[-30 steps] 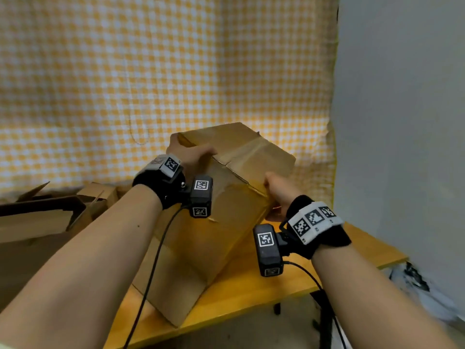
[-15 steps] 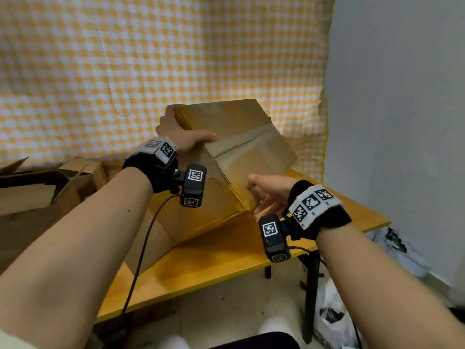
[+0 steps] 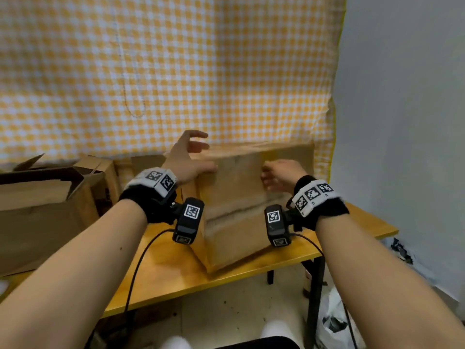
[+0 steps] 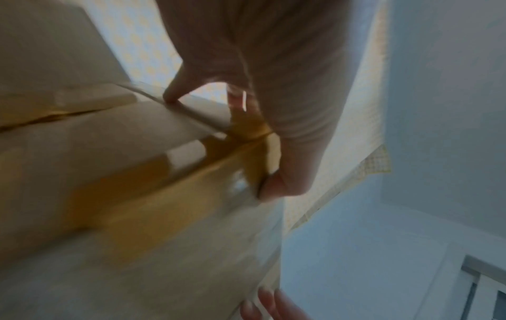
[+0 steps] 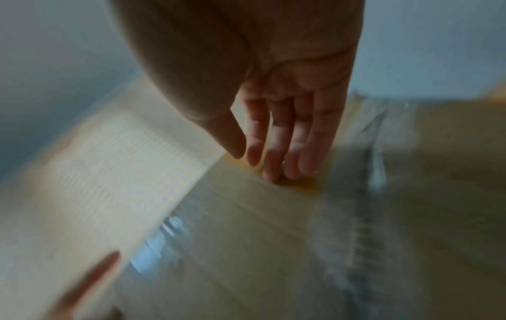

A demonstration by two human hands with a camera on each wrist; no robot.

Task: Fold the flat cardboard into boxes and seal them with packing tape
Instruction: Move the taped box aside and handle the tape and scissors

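Note:
A brown cardboard box (image 3: 234,202) stands on the yellow wooden table (image 3: 163,275), one vertical corner turned toward me. Glossy brownish packing tape (image 4: 153,179) runs along a seam and over a corner. My left hand (image 3: 193,152) lies spread over the box's top left corner; in the left wrist view a fingertip (image 4: 170,99) touches a flap edge and the thumb presses the taped corner. My right hand (image 3: 276,172) rests with straight fingers (image 5: 276,151) against the upper part of the near right face. Both wrist views are blurred. No tape roll is in view.
Other opened cardboard boxes (image 3: 42,210) crowd the table's left side. A yellow checked cloth (image 3: 176,71) hangs behind, and a grey wall (image 3: 402,122) closes the right. The table's front edge is close to me. A plastic bag (image 3: 334,321) lies on the floor by the table leg.
The box has swung from a tilted pose to standing upright on the table. My left hand has loosened its grip on the top flap and spread out. My right hand has risen to the box's upper right face.

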